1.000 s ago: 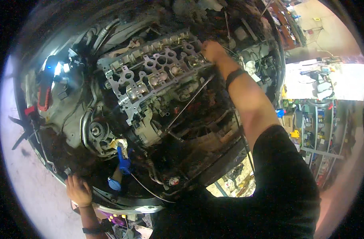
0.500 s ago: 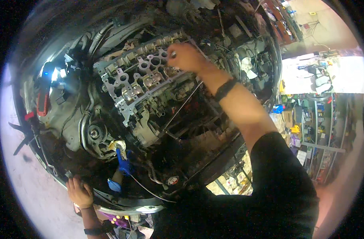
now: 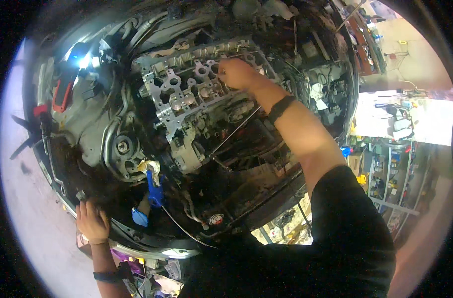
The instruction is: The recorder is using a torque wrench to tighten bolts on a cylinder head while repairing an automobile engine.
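My right hand (image 3: 238,74) reaches over the bare cylinder head (image 3: 189,107) of an engine. Its fingers are curled in close to the metal bores, and whatever they pinch is hidden beneath them. Round silvery parts (image 3: 177,105) sit in a row of the head's openings on the side nearer me. At the lower left, my left hand (image 3: 92,223) lies with its fingers stretched out on the front edge of the engine bay, holding nothing.
A lit work lamp (image 3: 85,62) shines at the left, beside a red-and-black tool (image 3: 63,95). A thin metal rod (image 3: 236,130) slants below the cylinder head. A blue-handled object (image 3: 155,191) stands by a pulley (image 3: 122,145). Shelves (image 3: 390,174) and a white-topped bench (image 3: 405,119) are on the right.
The view has shifted, so the engine appears farther right and higher. My right hand has come slightly toward the near side of the cylinder head. My left hand still rests on the edge.
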Action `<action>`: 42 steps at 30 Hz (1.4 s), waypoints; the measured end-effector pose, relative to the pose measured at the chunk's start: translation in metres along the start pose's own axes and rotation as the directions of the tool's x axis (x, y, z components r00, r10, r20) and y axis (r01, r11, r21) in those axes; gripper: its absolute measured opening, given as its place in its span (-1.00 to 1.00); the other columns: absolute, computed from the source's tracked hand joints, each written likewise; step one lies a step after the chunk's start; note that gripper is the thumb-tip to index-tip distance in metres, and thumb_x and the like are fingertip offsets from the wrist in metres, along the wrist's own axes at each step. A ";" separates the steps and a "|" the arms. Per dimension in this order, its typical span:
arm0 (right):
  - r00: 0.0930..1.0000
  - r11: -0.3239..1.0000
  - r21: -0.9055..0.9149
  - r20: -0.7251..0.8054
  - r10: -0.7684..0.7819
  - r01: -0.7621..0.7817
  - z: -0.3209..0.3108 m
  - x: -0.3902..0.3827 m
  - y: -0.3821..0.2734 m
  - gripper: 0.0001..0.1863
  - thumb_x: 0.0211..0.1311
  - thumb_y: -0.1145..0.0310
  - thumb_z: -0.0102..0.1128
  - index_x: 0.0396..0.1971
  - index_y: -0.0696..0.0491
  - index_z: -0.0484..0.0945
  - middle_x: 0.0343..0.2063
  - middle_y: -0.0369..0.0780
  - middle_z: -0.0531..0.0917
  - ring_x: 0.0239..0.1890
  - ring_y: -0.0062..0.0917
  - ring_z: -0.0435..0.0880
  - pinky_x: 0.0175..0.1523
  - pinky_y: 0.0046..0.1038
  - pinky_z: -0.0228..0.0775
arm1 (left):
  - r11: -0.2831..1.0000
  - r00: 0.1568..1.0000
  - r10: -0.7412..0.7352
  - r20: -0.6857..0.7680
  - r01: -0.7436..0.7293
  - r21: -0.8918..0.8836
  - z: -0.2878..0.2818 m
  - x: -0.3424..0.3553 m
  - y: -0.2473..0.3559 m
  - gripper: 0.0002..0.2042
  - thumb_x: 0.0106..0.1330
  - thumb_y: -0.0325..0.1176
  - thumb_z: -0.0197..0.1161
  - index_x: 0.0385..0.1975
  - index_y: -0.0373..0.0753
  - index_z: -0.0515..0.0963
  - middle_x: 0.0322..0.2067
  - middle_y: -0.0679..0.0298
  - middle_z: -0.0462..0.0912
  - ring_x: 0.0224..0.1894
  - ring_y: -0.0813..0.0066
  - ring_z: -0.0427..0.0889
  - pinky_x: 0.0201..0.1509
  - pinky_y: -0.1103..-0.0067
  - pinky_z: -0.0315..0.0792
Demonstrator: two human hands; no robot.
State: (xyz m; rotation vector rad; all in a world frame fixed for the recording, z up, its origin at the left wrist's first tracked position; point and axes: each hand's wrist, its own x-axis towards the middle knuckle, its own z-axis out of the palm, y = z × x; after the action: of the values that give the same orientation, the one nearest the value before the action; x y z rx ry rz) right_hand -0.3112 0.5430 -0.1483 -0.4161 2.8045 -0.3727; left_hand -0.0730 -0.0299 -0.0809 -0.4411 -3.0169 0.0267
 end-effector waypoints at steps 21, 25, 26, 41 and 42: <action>0.986 0.989 -0.136 0.143 0.085 -0.066 -0.005 0.002 -0.018 -0.73 0.21 0.28 0.19 -0.16 0.07 0.46 -0.22 -0.05 0.65 -0.13 -0.09 0.61 -0.05 -0.10 0.41 | 0.999 0.999 -0.028 0.017 0.028 -0.036 -0.005 0.003 0.003 -0.63 0.06 -0.30 0.17 -0.09 -0.23 0.50 -0.20 0.01 0.50 -0.16 -0.08 0.46 -0.13 0.20 0.40; 0.964 0.969 -0.168 0.163 0.210 -0.183 -0.010 0.002 -0.029 -0.58 0.21 0.22 0.22 0.00 0.06 0.37 -0.12 0.00 0.61 -0.06 -0.06 0.59 0.01 -0.09 0.40 | 0.999 0.999 -0.030 0.013 0.030 -0.021 -0.005 0.002 0.002 -0.65 0.06 -0.32 0.17 -0.11 -0.24 0.50 -0.21 0.03 0.50 -0.16 -0.06 0.47 -0.15 0.21 0.40; 0.958 0.969 -0.156 0.186 0.219 -0.192 -0.012 0.000 -0.031 -0.54 0.21 0.21 0.23 0.04 0.05 0.35 -0.10 0.01 0.61 -0.05 -0.05 0.58 0.02 -0.08 0.40 | 0.999 0.999 -0.032 0.011 0.032 -0.019 -0.005 0.003 0.004 -0.66 0.06 -0.32 0.17 -0.12 -0.24 0.50 -0.22 0.03 0.50 -0.17 -0.05 0.47 -0.16 0.22 0.40; 0.860 -0.171 0.874 0.382 -0.339 -0.455 0.017 -0.157 -0.271 -0.45 0.42 0.18 0.06 0.30 0.07 0.22 0.02 -0.12 0.52 -0.01 -0.41 0.59 0.01 -0.30 0.51 | 0.153 0.946 -0.298 0.124 0.176 -0.972 -0.062 0.062 0.156 -0.53 0.37 0.01 -0.06 -0.12 -0.36 0.42 -0.16 0.20 0.42 -0.09 0.43 0.37 0.04 0.50 0.26; 0.894 -0.323 0.846 0.334 -0.298 -0.423 0.034 -0.159 -0.281 -0.46 0.40 0.21 0.08 0.29 0.07 0.24 -0.01 -0.14 0.53 -0.01 -0.44 0.57 0.01 -0.32 0.51 | 0.149 0.966 -0.248 0.069 0.108 -0.983 -0.067 0.076 0.180 -0.56 0.41 -0.03 -0.12 -0.10 -0.35 0.40 -0.15 0.20 0.39 -0.05 0.40 0.34 0.11 0.49 0.20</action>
State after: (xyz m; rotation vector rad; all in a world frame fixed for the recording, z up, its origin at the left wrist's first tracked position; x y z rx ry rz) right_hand -0.0862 0.3261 -0.0604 0.1626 0.9907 -2.0517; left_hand -0.0881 0.1646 -0.0134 -0.0723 -2.4153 -2.0176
